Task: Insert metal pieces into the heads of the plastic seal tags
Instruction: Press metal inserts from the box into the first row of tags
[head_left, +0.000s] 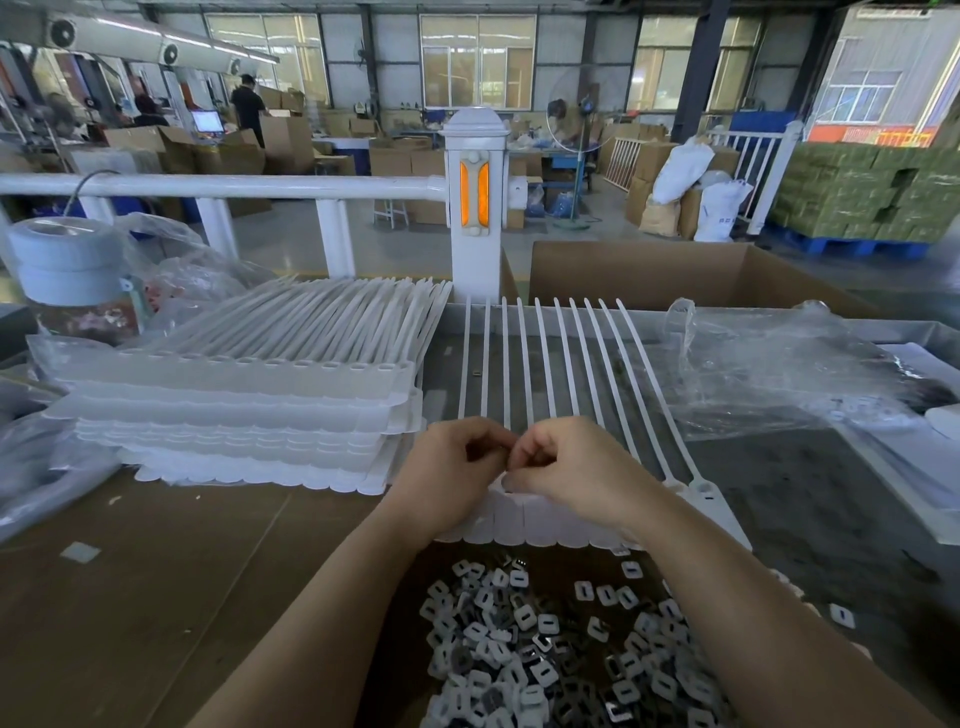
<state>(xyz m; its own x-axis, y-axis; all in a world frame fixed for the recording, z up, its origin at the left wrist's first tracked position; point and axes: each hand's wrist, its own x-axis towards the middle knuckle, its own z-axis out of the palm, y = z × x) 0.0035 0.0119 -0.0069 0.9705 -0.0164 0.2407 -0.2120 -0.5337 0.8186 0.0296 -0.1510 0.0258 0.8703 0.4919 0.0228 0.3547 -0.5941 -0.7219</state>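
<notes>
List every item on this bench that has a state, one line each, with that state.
Strip of seal tags: flat on the bench, tails fanned away, heads under the hands.
Left hand: fingers curled at the strip's heads.
Right hand: fingers curled, pinching at a head; what it pinches is hidden.
Pile of metal pieces: loose, heaped nearest the person.
Stack of tag strips: piled flat at left.
Cardboard box: open.
</notes>
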